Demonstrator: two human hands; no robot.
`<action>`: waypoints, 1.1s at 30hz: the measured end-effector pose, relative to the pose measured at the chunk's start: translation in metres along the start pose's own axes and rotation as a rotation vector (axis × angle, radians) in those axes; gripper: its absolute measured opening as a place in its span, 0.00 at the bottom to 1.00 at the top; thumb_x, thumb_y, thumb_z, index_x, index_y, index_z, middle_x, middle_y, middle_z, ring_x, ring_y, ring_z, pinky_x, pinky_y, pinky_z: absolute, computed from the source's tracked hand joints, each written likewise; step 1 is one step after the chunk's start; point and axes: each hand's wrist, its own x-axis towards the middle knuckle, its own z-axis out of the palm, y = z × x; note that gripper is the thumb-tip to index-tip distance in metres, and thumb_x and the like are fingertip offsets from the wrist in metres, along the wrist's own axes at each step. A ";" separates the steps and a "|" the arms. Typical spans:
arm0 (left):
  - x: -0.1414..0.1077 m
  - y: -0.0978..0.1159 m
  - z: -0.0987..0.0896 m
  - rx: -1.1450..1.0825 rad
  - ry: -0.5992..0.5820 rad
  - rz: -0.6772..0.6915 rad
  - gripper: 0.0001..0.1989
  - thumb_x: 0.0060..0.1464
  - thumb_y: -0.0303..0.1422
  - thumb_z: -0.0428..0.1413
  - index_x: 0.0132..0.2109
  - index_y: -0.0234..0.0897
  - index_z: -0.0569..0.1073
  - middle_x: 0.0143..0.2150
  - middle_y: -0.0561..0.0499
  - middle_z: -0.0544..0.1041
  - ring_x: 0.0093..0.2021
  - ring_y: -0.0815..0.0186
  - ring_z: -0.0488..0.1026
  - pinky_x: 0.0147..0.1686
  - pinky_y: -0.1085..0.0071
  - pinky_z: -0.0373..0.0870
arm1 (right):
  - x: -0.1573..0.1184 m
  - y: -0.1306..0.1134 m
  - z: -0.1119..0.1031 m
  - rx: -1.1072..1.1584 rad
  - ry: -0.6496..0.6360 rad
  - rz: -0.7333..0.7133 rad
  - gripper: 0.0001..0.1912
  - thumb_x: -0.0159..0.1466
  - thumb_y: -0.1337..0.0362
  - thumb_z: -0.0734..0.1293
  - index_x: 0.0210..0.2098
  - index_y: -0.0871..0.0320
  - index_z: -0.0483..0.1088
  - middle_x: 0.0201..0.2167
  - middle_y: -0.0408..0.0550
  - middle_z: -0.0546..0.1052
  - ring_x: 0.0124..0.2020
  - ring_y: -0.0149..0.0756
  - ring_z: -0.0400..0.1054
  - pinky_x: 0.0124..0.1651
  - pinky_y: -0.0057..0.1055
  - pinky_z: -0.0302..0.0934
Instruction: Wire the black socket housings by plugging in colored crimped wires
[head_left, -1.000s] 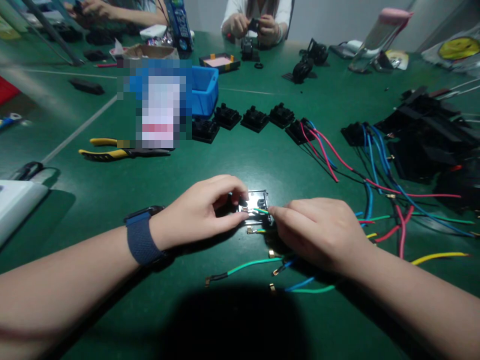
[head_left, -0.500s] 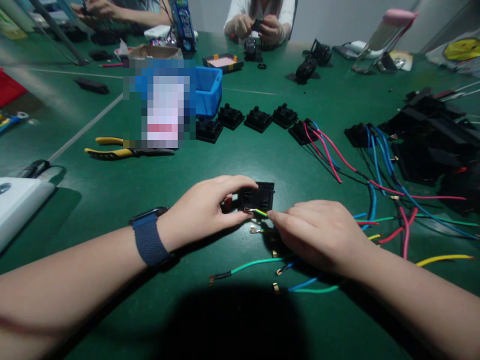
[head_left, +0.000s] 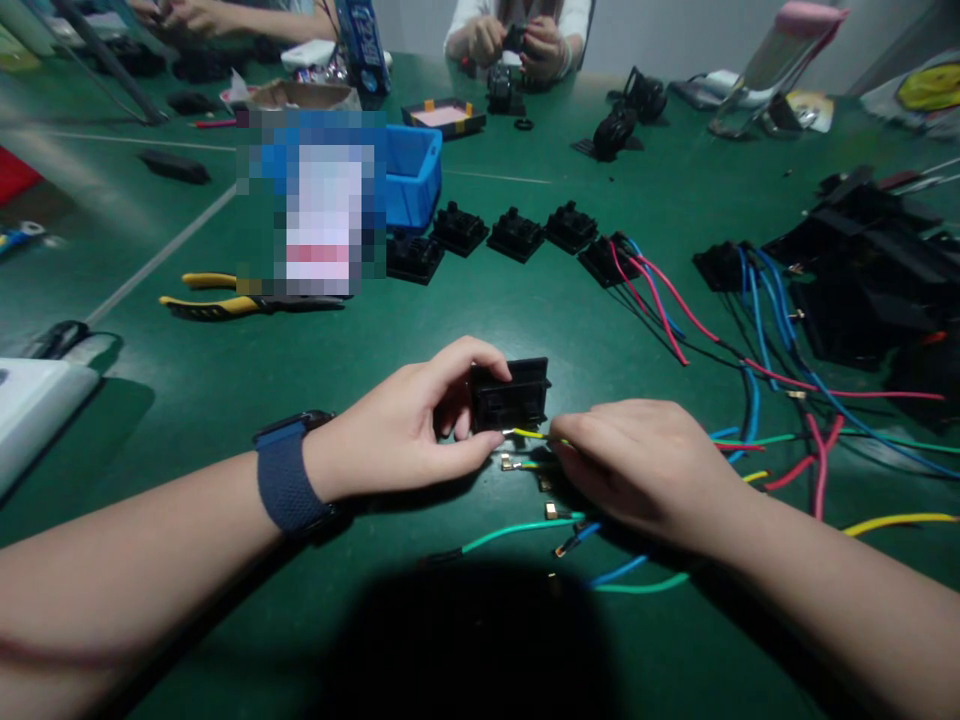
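Observation:
A small black plastic part point(head_left: 514, 395) stands tilted up at the middle of the green table, with my left hand point(head_left: 420, 415) gripping its left side between thumb and fingers. My right hand point(head_left: 645, 460) pinches a yellow-green wire point(head_left: 529, 434) whose metal end lies at my left thumb tip, by the part's lower edge. Below it, a second metal terminal point(head_left: 511, 463) rests on the table. Green wires point(head_left: 517, 525) and blue wires point(head_left: 619, 572) with brass terminals spread beneath my right hand.
Behind are several black modules point(head_left: 516, 234), a blue bin point(head_left: 414, 178) and yellow-handled pliers point(head_left: 217, 305). Red wires point(head_left: 679, 295) and black housings point(head_left: 847, 300) lie at right, a white device point(head_left: 45, 410) at left. A person's hands point(head_left: 517, 45) work across the table.
The black part has tilted more upright in my left hand. The wire and my right hand have shifted slightly right, and the wire's end sits a little lower.

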 end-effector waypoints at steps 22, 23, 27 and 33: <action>-0.006 0.004 0.006 -0.162 0.026 -0.042 0.19 0.49 0.32 0.59 0.40 0.41 0.56 0.21 0.61 0.62 0.18 0.75 0.62 0.16 0.80 0.58 | -0.003 -0.006 -0.002 0.040 -0.013 -0.018 0.10 0.64 0.69 0.59 0.27 0.59 0.65 0.19 0.39 0.66 0.20 0.28 0.57 0.25 0.29 0.45; -0.006 0.004 0.006 -0.170 0.025 -0.043 0.19 0.48 0.32 0.59 0.40 0.41 0.55 0.21 0.61 0.61 0.18 0.75 0.62 0.16 0.80 0.58 | -0.003 -0.006 -0.002 0.041 -0.011 -0.024 0.10 0.64 0.68 0.58 0.27 0.59 0.64 0.19 0.39 0.65 0.20 0.28 0.57 0.25 0.29 0.44; -0.006 0.003 0.007 -0.211 0.024 -0.030 0.19 0.49 0.35 0.59 0.40 0.41 0.55 0.21 0.61 0.60 0.18 0.75 0.60 0.15 0.79 0.56 | -0.002 -0.005 0.000 0.038 0.000 -0.042 0.10 0.65 0.68 0.58 0.26 0.58 0.63 0.18 0.39 0.64 0.20 0.28 0.56 0.25 0.30 0.43; -0.006 0.004 0.006 -0.295 -0.006 -0.046 0.19 0.50 0.35 0.59 0.39 0.41 0.54 0.20 0.62 0.58 0.18 0.75 0.58 0.16 0.79 0.55 | -0.003 -0.006 0.001 0.049 0.003 -0.042 0.10 0.64 0.69 0.58 0.26 0.58 0.62 0.18 0.39 0.64 0.20 0.29 0.55 0.25 0.30 0.43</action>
